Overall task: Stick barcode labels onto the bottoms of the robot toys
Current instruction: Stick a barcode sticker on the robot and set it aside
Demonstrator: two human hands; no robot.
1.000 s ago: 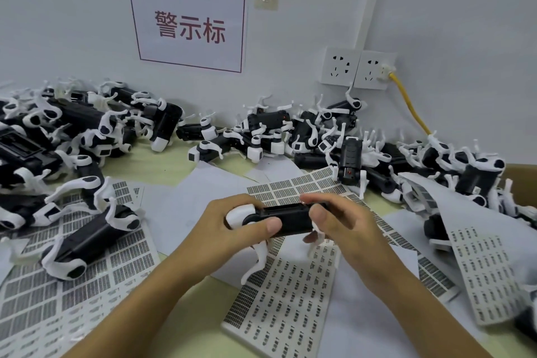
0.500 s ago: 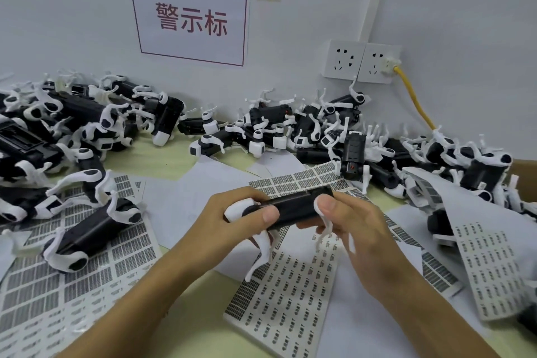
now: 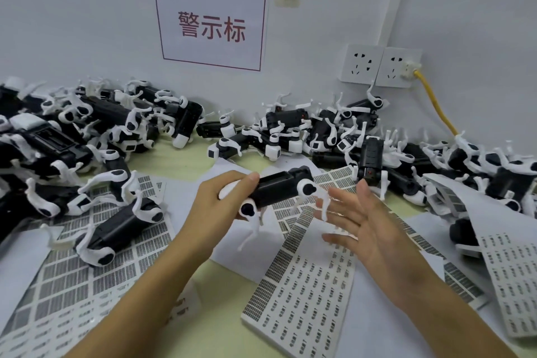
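My left hand (image 3: 223,206) grips a black robot toy (image 3: 279,189) with white legs by its left end, holding it above the table with the legs hanging down. My right hand (image 3: 363,227) hovers just right of the toy, palm up and fingers spread, holding nothing. Under both hands lies a stack of barcode label sheets (image 3: 299,293). More label sheets (image 3: 72,276) are spread on the left.
Piles of black and white robot toys fill the left side (image 3: 72,136), the back along the wall (image 3: 313,128) and the right (image 3: 479,166). One toy (image 3: 122,227) lies on the left sheets. A curled label sheet (image 3: 517,264) rests at the right. Wall sockets (image 3: 380,65) carry a yellow cable (image 3: 436,104).
My right hand has let go of the toy and opened, moving away to the right. My left hand has turned the toy and lifted it slightly, so its legs now hang down.
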